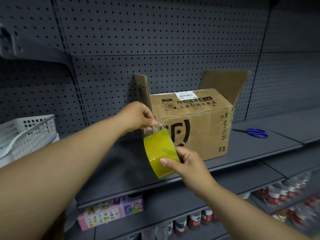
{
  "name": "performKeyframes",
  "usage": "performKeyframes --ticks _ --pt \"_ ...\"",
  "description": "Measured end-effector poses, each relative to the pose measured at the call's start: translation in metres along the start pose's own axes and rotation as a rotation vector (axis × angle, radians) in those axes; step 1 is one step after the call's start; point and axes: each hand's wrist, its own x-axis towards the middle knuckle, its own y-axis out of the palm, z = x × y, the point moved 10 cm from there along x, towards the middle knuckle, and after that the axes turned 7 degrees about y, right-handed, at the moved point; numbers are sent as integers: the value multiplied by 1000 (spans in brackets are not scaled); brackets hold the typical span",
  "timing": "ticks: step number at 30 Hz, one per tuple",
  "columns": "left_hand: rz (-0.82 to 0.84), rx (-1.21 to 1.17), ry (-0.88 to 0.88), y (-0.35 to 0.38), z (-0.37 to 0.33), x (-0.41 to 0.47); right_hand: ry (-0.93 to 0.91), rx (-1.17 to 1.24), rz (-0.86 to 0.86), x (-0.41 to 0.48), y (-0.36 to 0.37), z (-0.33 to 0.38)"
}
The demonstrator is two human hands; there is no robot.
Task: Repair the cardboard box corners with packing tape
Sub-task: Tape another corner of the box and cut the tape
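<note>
A brown cardboard box with black print stands on a dark grey shelf, two end flaps raised. In front of its near left corner I hold a yellowish roll of clear packing tape. My right hand grips the roll from the right, thumb across its face. My left hand pinches the clear loose tape end just above the roll, close to the box's upper left corner.
Blue-handled scissors lie on the shelf to the right of the box. A white plastic basket stands at the left. A perforated grey back panel rises behind. Lower shelves hold a pink box and bottles.
</note>
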Motion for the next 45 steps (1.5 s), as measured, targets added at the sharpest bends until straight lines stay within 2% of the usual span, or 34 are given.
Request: performKeyframes --ticks 5,13,22,26,29,33,35,38,40,42,45 --pt "-59 -101 19 5 11 6 27 -3 -50 4 4 -5" --pt "-233 -64 61 -3 19 10 37 -94 -71 18 4 -4" --pt "-274 -35 40 -3 31 16 47 -79 -53 25 4 -2" --pt "-378 163 127 -11 27 10 58 -88 -45 27 3 -3" --pt "-434 263 259 -13 17 4 55 -74 -43 26 4 -2" --pt "-355 526 548 4 -9 -2 60 -73 -45 26 4 -3" --pt "-248 697 586 18 -5 1 61 -57 -36 27 5 -3" --pt "-207 766 646 16 0 -2 52 -24 -27 27 4 -4" --pt "-207 950 824 20 -12 -15 48 -2 -25 26 4 -5" --pt "-233 1152 1081 28 -20 -30 41 15 -26 25 5 -4" --pt "-135 1255 1224 40 -21 -33 43 27 -42 24 5 -6"
